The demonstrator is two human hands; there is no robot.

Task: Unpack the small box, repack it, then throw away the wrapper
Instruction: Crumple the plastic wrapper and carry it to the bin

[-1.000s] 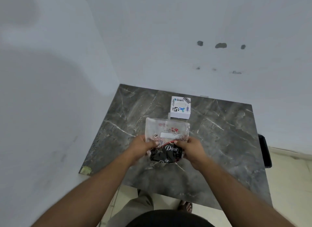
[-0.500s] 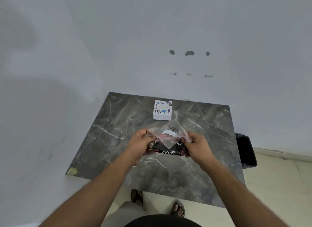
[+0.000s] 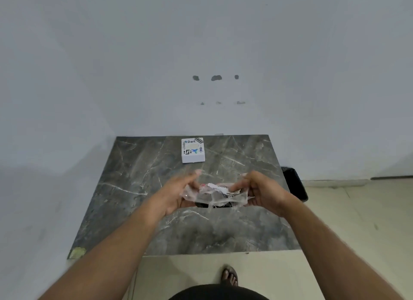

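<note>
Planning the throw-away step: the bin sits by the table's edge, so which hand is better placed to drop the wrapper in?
Probably the right hand: the black bin stands just off the table's right edge, nearest that hand. Both hands grip the wrapper; the left hand would have to cross over.

— What is the person wearing on the arms?
— Nothing: both forearms are bare to the frame's lower edge, and the left hand (image 3: 178, 194) and right hand (image 3: 262, 191) wear no gloves.
— And lower down?
— A dark garment (image 3: 218, 293) at the bottom edge, and a sandal (image 3: 230, 277) on one foot, toes showing.
</note>
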